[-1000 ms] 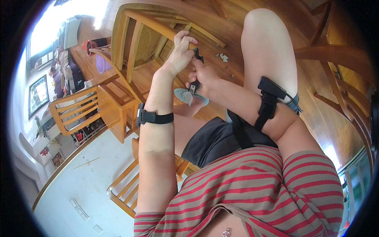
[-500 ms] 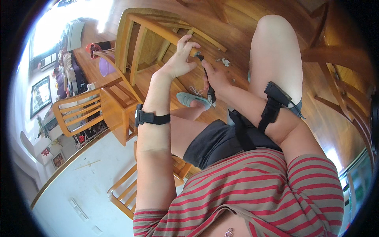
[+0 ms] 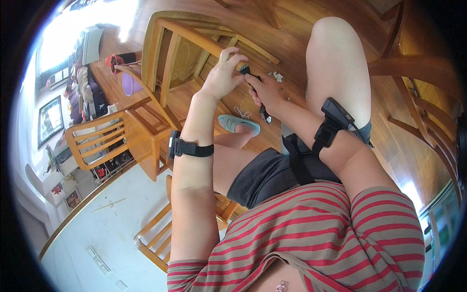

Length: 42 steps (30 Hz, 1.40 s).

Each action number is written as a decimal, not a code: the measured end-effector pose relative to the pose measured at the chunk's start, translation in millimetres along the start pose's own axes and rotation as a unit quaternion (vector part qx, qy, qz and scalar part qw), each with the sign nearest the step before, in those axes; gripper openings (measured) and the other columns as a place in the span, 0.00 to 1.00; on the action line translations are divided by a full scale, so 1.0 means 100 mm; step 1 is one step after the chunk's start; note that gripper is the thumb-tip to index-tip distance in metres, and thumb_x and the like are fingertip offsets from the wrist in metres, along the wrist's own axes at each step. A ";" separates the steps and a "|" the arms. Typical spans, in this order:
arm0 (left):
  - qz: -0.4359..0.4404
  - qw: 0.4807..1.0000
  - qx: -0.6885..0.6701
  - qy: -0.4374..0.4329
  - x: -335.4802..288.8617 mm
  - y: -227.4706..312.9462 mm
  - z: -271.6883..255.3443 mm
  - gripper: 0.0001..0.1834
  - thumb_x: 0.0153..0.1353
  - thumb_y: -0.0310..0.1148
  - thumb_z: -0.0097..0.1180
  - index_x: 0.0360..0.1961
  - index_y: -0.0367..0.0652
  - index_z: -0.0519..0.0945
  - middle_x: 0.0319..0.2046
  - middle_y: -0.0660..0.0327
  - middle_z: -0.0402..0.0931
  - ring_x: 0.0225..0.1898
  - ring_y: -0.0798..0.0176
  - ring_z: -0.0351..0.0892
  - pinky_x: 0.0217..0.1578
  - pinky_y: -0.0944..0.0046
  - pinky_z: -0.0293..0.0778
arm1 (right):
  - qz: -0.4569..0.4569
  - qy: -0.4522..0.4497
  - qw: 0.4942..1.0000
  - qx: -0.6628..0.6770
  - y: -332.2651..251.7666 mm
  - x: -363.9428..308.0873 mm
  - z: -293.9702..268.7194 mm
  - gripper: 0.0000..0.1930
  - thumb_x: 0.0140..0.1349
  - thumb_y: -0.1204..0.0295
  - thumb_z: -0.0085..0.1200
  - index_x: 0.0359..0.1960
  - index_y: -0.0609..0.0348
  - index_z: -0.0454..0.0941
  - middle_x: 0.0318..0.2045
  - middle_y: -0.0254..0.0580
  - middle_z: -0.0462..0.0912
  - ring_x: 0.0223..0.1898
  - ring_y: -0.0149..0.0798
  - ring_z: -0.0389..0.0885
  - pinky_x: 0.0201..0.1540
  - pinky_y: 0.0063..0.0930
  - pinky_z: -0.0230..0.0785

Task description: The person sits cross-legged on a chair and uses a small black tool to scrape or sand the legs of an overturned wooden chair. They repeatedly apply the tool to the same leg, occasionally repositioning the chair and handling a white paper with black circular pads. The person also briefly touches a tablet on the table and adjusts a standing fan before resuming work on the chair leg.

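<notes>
Brown plank floor (image 3: 287,29); left hand (image 3: 220,80) curls fingers round orange-brown wooden chair leg (image 3: 202,40), right hand (image 3: 270,93) fingers clamped on slim black tool (image 3: 263,112).

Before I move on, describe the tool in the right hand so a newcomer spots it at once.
Find the tipped wooden chair near the top and follow its leg to the left hand. Right of it, the right hand grips a narrow black tool, its end showing below. Unlike the black forearm bands, it is gripped rather than strapped on.
</notes>
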<state>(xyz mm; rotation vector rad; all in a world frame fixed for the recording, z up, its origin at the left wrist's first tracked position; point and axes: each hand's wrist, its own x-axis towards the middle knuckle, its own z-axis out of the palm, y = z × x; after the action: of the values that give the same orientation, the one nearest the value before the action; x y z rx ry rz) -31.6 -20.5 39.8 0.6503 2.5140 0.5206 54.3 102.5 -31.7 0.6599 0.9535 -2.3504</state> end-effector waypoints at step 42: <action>0.039 0.999 -0.033 -0.008 0.06 -0.04 0.06 0.19 0.52 0.28 0.53 0.47 0.40 0.69 0.49 0.51 0.60 0.54 0.48 0.62 0.55 0.59 0.63 | -0.221 0.036 0.828 -0.515 -0.32 0.24 -0.26 0.20 0.56 0.51 0.54 0.33 0.57 0.79 0.23 0.51 0.79 0.28 0.52 0.78 0.30 0.42 0.67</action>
<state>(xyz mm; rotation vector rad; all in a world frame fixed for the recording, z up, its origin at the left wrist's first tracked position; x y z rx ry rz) -34.7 -19.4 30.9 0.7263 2.4540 0.6206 22.8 134.4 -47.7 0.0644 2.3178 -1.6942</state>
